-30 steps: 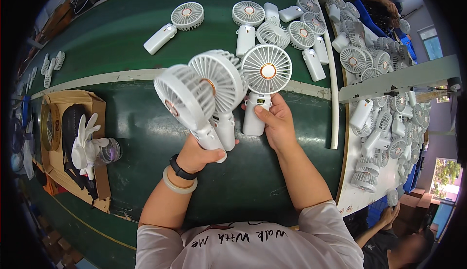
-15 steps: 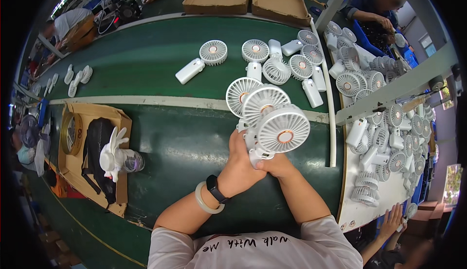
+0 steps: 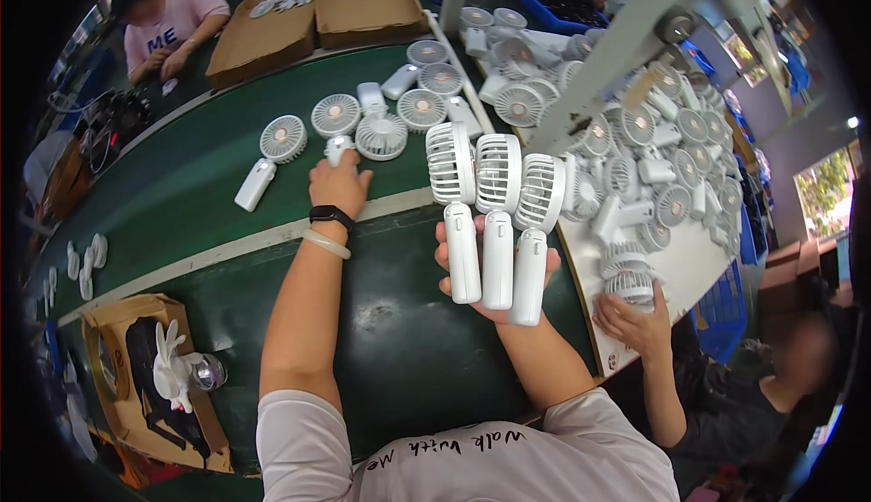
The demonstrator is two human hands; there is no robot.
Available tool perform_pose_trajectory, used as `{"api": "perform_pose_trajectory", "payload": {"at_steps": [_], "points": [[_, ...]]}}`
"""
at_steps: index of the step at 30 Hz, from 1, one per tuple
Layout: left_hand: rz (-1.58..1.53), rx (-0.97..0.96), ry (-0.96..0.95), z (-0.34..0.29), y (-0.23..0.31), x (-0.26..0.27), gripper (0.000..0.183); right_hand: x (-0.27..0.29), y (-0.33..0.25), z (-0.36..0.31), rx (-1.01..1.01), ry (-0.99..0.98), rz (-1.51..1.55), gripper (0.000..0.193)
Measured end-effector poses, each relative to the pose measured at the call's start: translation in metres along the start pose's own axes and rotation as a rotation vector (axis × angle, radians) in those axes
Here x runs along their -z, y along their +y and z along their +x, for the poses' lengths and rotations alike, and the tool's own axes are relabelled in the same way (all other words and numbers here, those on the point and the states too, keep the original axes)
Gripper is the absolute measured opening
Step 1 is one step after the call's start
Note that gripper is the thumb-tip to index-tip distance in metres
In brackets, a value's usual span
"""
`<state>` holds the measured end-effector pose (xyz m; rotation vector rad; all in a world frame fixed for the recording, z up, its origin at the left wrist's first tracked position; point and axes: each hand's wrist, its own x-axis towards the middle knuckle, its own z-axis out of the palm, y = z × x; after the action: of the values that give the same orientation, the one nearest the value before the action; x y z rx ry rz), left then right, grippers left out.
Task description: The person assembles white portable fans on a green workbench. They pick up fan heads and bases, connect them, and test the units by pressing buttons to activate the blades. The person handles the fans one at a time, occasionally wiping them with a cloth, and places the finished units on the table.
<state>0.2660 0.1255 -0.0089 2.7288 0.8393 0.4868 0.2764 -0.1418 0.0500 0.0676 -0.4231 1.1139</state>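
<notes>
My right hand [image 3: 501, 317] holds three white handheld fans [image 3: 496, 248] side by side, handles down and caged heads up. Its fingers show at both sides of the handles, and the palm is behind them. My left hand [image 3: 339, 189], with a dark wristband and a pale bangle at the wrist, reaches over the green belt. Its fingers are at the handle of another handheld fan [image 3: 336, 115], thumb out to the side; the grip is partly hidden. A single fan [image 3: 283, 139] lies left of it, and several fans [image 3: 382, 136] cluster to its right.
A white side table [image 3: 581, 293] on the right bears a heap of fans; a person's hand [image 3: 635, 320] holds one there. A metal post [image 3: 603, 62] rises beside it. Cardboard boxes [image 3: 263, 44] stand beyond the belt; another open box [image 3: 204, 411] and a rabbit-shaped bottle [image 3: 172, 366] are at left.
My hands have come apart. The three fans stay in my right hand, now turned upright with their handles showing. My left hand has moved forward to a fan on the belt. The view has swung right.
</notes>
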Motion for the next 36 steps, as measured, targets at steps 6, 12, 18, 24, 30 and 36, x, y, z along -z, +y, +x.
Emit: {"api": "perform_pose_trajectory", "payload": {"at_steps": [6, 12, 18, 24, 30, 36], "points": [[0.059, -0.016, 0.108, -0.008, -0.038, 0.017, 0.032, -0.015, -0.006, -0.018, 0.037, -0.052, -0.042, 0.081], [-0.083, 0.018, 0.091, -0.15, -0.051, 0.075, 0.044, -0.031, -0.018, -0.05, -0.021, 0.123, -0.338, 0.096], [0.095, -0.13, 0.131, -0.237, 0.02, 0.119, 0.05, -0.034, 0.001, -0.082, -0.322, 0.316, -0.556, 0.095], [-2.095, 0.421, -0.983, -0.225, 0.096, 0.088, 0.046, -0.026, 0.012, -0.118, -0.458, 0.232, -0.964, 0.085], [-2.058, 0.531, -0.756, -0.211, 0.094, 0.067, 0.03, -0.062, -0.058, -0.159, 0.231, 0.349, -0.91, 0.088], [-1.505, 0.313, -0.275, -0.21, 0.045, 0.036, 0.033, -0.073, -0.253, -0.227, 0.974, 1.156, -0.915, 0.025]]}}
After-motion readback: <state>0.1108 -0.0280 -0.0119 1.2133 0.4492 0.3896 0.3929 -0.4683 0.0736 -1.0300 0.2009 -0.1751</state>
